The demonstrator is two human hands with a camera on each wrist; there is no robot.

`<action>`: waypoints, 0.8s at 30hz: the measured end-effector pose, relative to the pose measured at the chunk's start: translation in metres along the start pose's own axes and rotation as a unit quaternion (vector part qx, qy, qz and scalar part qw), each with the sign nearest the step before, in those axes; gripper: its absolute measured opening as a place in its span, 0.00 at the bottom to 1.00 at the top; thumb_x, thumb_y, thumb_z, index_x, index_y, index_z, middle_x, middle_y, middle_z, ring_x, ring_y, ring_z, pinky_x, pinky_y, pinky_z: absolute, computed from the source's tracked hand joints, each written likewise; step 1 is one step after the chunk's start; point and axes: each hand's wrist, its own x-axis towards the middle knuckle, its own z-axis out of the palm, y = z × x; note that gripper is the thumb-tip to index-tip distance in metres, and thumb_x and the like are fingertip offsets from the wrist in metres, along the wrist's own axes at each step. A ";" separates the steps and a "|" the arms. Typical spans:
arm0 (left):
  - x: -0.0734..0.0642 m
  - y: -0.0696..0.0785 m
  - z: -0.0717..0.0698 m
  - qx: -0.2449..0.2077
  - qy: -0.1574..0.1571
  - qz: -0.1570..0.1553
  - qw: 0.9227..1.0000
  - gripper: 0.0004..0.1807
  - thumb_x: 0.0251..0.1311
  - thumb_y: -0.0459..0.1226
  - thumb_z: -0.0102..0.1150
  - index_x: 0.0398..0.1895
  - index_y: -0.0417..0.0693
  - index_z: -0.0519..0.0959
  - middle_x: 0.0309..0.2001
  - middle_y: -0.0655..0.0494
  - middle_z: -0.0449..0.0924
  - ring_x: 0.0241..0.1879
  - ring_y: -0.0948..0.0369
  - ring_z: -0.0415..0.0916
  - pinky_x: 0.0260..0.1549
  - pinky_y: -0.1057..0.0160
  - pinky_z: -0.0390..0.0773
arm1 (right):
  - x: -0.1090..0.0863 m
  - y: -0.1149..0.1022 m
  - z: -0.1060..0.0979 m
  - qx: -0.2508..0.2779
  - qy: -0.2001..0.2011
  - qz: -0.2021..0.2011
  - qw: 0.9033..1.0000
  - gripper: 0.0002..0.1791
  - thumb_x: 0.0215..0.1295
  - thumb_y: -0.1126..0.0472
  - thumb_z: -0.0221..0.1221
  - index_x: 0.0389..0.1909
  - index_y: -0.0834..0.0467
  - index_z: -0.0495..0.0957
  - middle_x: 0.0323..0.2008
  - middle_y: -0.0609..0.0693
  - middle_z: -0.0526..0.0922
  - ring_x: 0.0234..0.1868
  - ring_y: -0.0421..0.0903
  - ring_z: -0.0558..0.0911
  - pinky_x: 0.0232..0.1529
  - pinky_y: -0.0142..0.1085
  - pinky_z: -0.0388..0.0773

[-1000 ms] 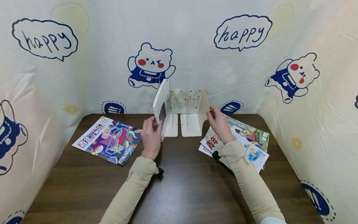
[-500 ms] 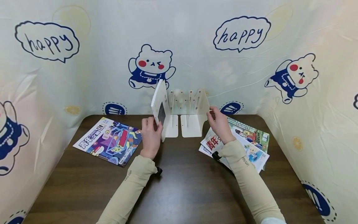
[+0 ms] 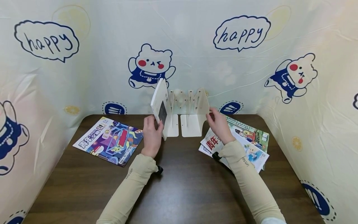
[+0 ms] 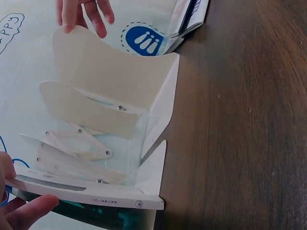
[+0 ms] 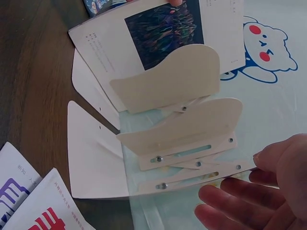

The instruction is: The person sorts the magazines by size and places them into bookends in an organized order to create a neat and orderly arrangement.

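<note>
A cream-white expanding bookend (image 3: pixel 202 107), with upright panels and a riveted folding linkage, stands at the back middle of the table. Against its left side a white book (image 3: pixel 162 111) with a dark picture stands upright; its pale cover also shows behind the panels in the right wrist view. The left hand (image 3: pixel 152 137) grips the book by its near edge, thumb and fingers on opposite faces. At the bookend's right panel, the right hand (image 3: pixel 221 126) pinches the outer edge between thumb and finger, its other fingers (image 5: pixel 240 201) loosely bent below.
A colourful magazine (image 3: pixel 110 141) lies flat on the left of the brown table (image 3: pixel 179 186). Several overlapping magazines (image 3: pixel 253 152) lie on the right, partly under the right forearm. A patterned curtain (image 3: pixel 193 34) hangs close behind the bookend and along both sides.
The book's lower near corner has shifted slightly right toward the bookend over the last half second, with the left hand moving along. The right hand and bookend look almost unmoved.
</note>
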 end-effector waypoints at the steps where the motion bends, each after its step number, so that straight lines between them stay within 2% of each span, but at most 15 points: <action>1: 0.000 0.000 0.000 0.000 0.001 0.002 1.000 0.18 0.68 0.29 0.65 0.58 0.34 0.76 0.52 0.35 0.74 0.54 0.41 0.79 0.55 0.43 0.83 | 0.000 0.000 0.000 0.001 -0.001 0.001 1.000 0.25 0.82 0.53 0.51 0.73 0.57 0.68 0.63 0.63 0.80 0.56 0.59 0.84 0.53 0.52 0.86; 8: 0.000 -0.001 -0.002 0.005 -0.003 0.002 1.000 0.15 0.69 0.32 0.66 0.53 0.34 0.77 0.50 0.37 0.74 0.52 0.42 0.79 0.53 0.44 0.84 | 0.000 -0.002 -0.001 0.003 -0.006 0.005 1.000 0.25 0.82 0.53 0.52 0.73 0.57 0.68 0.63 0.63 0.80 0.57 0.60 0.84 0.54 0.53 0.86; 15: 0.000 0.000 -0.006 -0.001 -0.008 -0.010 1.000 0.16 0.68 0.35 0.68 0.52 0.35 0.76 0.50 0.35 0.75 0.51 0.43 0.79 0.54 0.44 0.84 | 0.000 -0.002 -0.001 0.001 -0.003 0.001 1.000 0.24 0.82 0.54 0.52 0.73 0.57 0.68 0.63 0.62 0.80 0.58 0.60 0.83 0.54 0.53 0.85; 24: -0.004 0.000 -0.014 -0.009 -0.037 -0.019 0.999 0.16 0.68 0.35 0.68 0.52 0.36 0.76 0.47 0.36 0.77 0.48 0.43 0.80 0.49 0.43 0.86 | -0.002 -0.005 -0.003 0.012 -0.009 0.007 1.000 0.24 0.82 0.53 0.52 0.72 0.58 0.69 0.63 0.61 0.80 0.55 0.58 0.84 0.52 0.51 0.87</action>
